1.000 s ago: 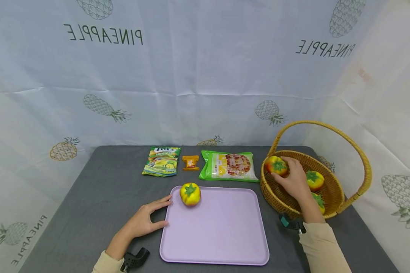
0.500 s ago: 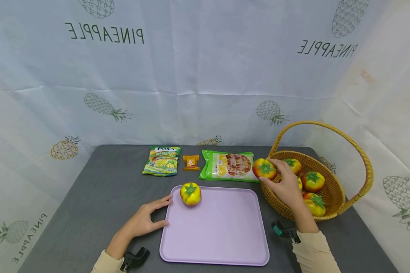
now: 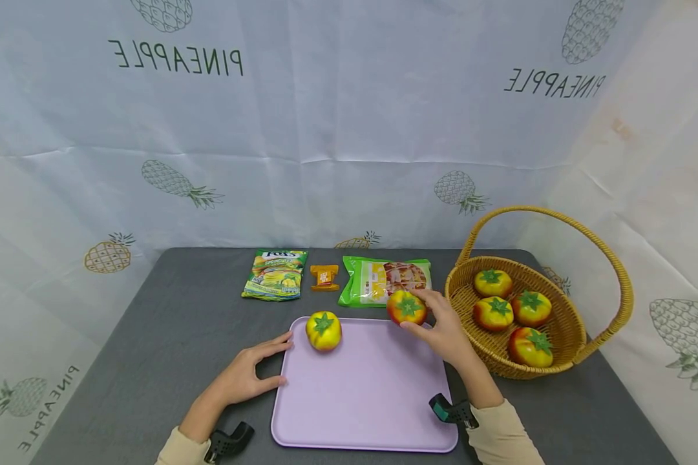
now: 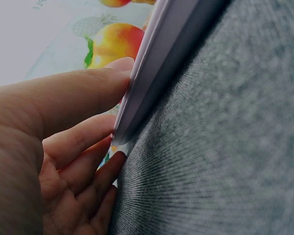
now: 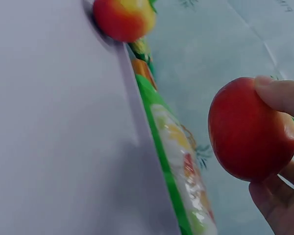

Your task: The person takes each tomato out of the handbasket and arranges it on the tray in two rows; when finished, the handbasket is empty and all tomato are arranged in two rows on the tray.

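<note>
- Fingers of the right hand [image 3: 442, 329] grip a tomato [image 3: 406, 307] at centre frame, above the tray's [image 3: 372, 413] far edge.
- Left hand [image 3: 245, 374] rests open against the tray's left rim.
- Next, likely: lower, release.

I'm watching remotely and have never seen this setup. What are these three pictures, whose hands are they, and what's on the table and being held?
No machine here: a person works with bare hands, wearing three cameras. The wide picture comes from the head, looking down at a grey table. The two close-ups come from the wrists.

The left hand rests against the edge of a lilac tray; the left wrist view shows its fingers touching that rim. One tomato sits on the tray.

The right hand holds another tomato above the tray's far edge, seen close in the right wrist view.

A wicker basket holds four more tomatoes. Three snack packets lie behind the tray.
</note>
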`<state>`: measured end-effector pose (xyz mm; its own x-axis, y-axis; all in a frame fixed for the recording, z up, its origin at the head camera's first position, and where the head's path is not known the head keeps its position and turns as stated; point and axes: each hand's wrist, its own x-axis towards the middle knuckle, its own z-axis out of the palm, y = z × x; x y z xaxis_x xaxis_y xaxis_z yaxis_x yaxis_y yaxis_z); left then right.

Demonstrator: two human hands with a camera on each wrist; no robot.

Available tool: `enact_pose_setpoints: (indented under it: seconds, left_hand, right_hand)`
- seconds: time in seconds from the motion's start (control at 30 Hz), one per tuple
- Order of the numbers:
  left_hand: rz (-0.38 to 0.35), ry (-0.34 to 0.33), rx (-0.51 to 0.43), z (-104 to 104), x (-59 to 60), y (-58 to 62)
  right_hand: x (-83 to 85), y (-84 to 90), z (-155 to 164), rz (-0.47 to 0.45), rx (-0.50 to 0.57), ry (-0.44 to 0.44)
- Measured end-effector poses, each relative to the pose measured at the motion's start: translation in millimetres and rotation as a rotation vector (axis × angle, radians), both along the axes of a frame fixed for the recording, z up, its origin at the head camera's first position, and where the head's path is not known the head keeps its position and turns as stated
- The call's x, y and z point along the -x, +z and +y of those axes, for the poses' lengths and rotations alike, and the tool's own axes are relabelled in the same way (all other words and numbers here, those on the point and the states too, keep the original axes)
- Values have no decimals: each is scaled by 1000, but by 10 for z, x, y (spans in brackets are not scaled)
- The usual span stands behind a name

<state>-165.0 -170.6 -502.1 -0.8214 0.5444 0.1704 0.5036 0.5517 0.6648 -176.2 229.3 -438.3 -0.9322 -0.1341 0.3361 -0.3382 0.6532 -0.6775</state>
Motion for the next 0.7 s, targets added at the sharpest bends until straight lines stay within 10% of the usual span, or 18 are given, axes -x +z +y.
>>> enact_pose_setpoints:
  seconds: [0.7]
  left_hand:
    - [-29, -1, -2, -5, 2, -7]
  right_hand:
    - [25, -297, -478, -197, 10, 103]
